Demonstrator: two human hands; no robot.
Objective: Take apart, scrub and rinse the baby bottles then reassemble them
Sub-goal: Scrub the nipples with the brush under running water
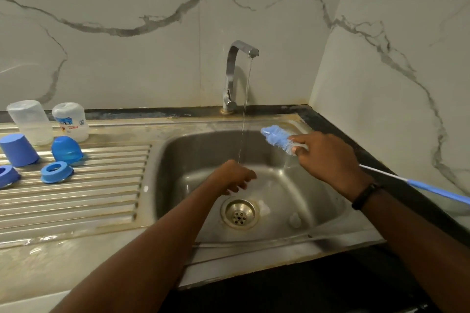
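Sink (178,150), hands (232,176) apart from bottles (71,122).

Two bottle bodies (30,122) (upturned), two caps (19,150), apparently two rings (56,172), one brush (278,138).

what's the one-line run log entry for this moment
tap: running | left hand: empty, under stream | right hand: grips bottle brush | bottles, caps, rings: on drainboard

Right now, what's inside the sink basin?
In the sink: the drain strainer, two pale blobs beside it, possibly foam or teats, and the left hand under the tap stream. The floor under hand and forearm is hidden.
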